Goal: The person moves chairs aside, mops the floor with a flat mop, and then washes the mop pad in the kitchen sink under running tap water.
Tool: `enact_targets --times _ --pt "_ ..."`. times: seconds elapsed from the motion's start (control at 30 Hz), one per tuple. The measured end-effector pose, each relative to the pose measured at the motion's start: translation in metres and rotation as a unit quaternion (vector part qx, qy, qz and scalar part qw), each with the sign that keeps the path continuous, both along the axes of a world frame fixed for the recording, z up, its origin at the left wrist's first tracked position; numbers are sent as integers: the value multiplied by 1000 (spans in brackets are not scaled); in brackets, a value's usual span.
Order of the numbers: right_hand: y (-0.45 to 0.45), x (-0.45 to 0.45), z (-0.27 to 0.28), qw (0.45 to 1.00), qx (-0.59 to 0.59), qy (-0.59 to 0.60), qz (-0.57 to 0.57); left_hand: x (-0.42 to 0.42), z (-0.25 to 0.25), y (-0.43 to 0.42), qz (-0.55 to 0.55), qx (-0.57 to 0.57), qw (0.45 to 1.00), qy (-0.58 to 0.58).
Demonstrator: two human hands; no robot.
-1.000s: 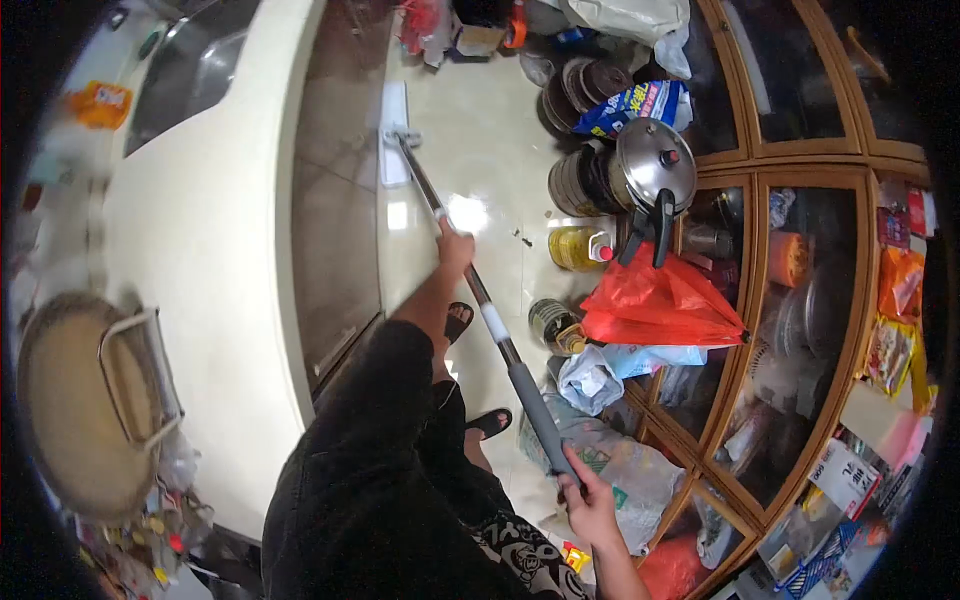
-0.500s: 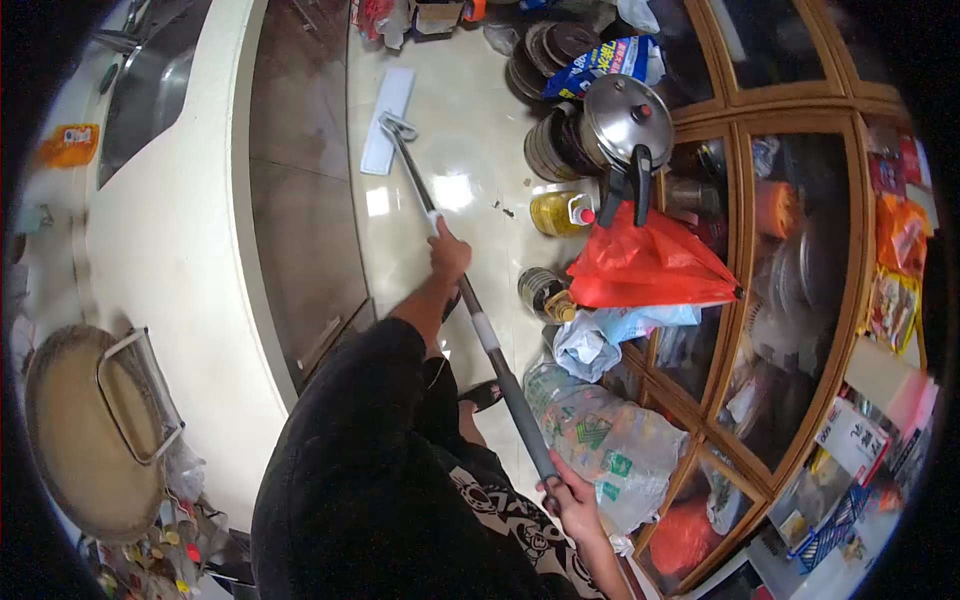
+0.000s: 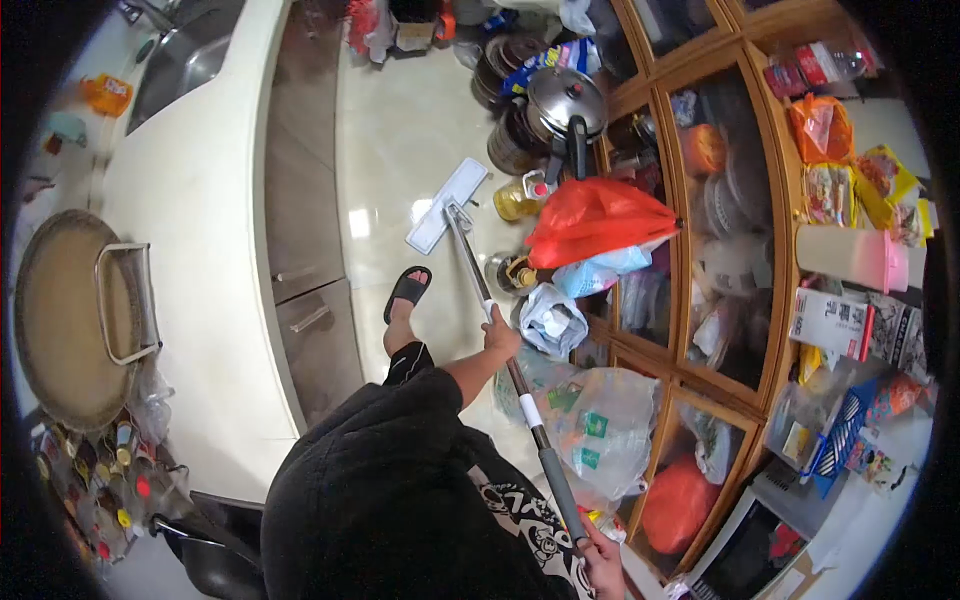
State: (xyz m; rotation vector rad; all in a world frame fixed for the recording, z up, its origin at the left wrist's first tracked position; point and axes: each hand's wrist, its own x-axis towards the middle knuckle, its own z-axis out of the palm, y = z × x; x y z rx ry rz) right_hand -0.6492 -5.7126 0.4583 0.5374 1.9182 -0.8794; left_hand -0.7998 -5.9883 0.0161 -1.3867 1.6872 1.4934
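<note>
A flat mop (image 3: 466, 182) with a white rectangular head rests on the shiny tiled floor. Its long metal pole slants down to the right, toward my body. My left hand (image 3: 501, 335) is wrapped around the middle of the pole. Lower down, my right hand (image 3: 601, 562) grips the grey handle near its end. Close to the mop head's right side stands a bottle of yellow oil (image 3: 514, 200) with a red cap. A dark sauce bottle (image 3: 508, 273) sits to the right of the pole.
A pressure cooker (image 3: 566, 105) and a red plastic bag (image 3: 600, 222) stand before the wooden glass-door cabinet (image 3: 672, 240). A large translucent bag (image 3: 605, 430) lies right of the pole. My sandalled foot (image 3: 407, 292) is left of it, near the counter's lower cabinets (image 3: 310, 190).
The mop head has moved from beside the left cabinets toward the bottles on the right and has turned. My sandalled foot now shows further forward. The view has shifted.
</note>
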Motion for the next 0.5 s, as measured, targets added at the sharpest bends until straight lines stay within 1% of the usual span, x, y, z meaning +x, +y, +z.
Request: enact_targets --times 0.07,0.1,0.13,0.2,0.23,0.27,0.33,0.37,0.4,0.43,0.47,0.5 --pt "0 -22 4 993 -42 52 99 -3 14 -12 27 -15 1000 0" --pt "-4 -35 12 989 -18 63 135 -6 18 -19 44 -32 998 -8" --pt "-17 -44 14 988 -18 59 138 -4 14 -27 47 -31 998 -13" --pt "-50 -76 8 998 -5 -23 62 -10 -4 -57 127 -79 988 37" --pt "-62 -93 -4 992 -27 -4 121 -12 -17 -82 151 -80 984 55" --pt "-88 -111 -13 992 -29 -5 124 -15 -29 -107 175 -81 978 73" --pt "-154 -150 -34 949 9 30 312 -20 -92 -154 230 -136 954 135" --pt "-181 -163 -44 949 9 30 313 -33 -80 -188 230 -136 954 135" --pt "-206 -176 -54 945 -15 68 319 -48 -70 -222 317 -45 938 136" --pt "-233 -190 -67 939 -41 106 325 -66 -66 -259 400 46 905 135" --pt "-258 -201 -79 940 -40 101 324 -81 -75 -288 392 27 910 133" --pt "-282 -211 -90 949 -42 98 295 -100 -87 -314 382 10 915 133"
